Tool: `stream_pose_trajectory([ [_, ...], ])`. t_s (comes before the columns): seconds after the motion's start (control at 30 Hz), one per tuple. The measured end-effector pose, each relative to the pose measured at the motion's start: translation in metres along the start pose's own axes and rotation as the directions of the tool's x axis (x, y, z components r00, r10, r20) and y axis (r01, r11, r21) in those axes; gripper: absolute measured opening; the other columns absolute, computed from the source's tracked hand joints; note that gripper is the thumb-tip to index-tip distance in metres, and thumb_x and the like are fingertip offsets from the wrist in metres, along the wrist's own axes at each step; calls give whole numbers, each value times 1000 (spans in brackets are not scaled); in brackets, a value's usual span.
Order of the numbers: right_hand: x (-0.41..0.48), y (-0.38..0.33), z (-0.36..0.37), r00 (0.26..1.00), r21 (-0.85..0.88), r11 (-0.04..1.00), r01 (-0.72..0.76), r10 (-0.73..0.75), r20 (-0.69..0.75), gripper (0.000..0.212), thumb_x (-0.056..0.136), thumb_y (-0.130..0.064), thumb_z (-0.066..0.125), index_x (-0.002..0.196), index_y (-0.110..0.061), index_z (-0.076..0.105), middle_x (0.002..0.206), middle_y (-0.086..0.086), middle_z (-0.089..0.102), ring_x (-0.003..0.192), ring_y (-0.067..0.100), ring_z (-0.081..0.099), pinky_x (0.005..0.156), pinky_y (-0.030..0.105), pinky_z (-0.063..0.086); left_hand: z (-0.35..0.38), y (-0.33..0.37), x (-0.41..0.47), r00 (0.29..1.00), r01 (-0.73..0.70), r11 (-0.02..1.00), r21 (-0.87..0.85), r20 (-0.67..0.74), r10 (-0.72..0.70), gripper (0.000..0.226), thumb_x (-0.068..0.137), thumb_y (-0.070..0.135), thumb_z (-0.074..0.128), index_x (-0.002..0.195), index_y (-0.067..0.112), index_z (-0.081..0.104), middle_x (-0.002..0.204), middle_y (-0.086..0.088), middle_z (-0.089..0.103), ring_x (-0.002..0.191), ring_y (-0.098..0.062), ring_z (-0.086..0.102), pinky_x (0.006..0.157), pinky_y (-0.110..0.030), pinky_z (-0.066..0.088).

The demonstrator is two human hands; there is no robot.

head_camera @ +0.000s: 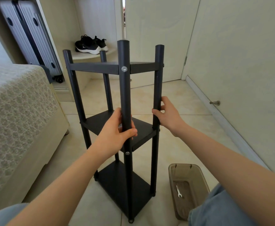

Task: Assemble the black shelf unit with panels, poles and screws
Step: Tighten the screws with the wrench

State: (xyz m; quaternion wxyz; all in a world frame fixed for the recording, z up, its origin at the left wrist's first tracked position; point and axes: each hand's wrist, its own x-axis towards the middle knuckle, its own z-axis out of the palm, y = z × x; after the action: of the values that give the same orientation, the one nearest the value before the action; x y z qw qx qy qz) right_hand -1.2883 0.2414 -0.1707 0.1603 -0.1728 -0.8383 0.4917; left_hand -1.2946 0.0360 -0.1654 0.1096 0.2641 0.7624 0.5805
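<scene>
Left hand (117, 131) and right hand (167, 115) each clasp one of four poles (124, 95) holding three panels (114, 180).

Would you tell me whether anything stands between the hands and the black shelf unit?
Nothing visible does: the left hand grips the nearest pole and the right hand grips the right-hand pole.

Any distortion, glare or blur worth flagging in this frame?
Head view: the wide-angle lens bows the door and baseboard toward the edges; light is soft and even, no glare; shelf unit, left hand and right hand look sharp.
</scene>
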Motion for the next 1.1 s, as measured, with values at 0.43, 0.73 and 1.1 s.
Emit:
stream_pose_trajectory([
  [0.43,39,25,-14,986,-79,986,-144,150,72,51,95,-13,60,142,-14,42,127,10,61,110,26,59,95,43,52,62,-33,28,997,35,997,76,59,-40,36,94,25,68,121,37,47,107,14,64,98,-4,66,80,-20,55],
  [0.73,20,19,-58,976,-164,984,-73,105,192,27,98,-24,56,125,-21,61,133,-2,60,119,17,55,100,37,46,89,-32,34,996,52,990,134,67,-62,44,94,26,68,132,28,46,114,10,63,107,-14,65,93,-39,58],
  [1.1,-41,-19,-71,920,32,990,138,-140,366,33,92,-9,63,115,-33,60,108,-18,68,99,-3,65,72,7,51,62,-33,27,983,89,971,220,137,-121,28,92,33,70,118,24,62,107,11,68,96,-7,67,81,-23,57],
])
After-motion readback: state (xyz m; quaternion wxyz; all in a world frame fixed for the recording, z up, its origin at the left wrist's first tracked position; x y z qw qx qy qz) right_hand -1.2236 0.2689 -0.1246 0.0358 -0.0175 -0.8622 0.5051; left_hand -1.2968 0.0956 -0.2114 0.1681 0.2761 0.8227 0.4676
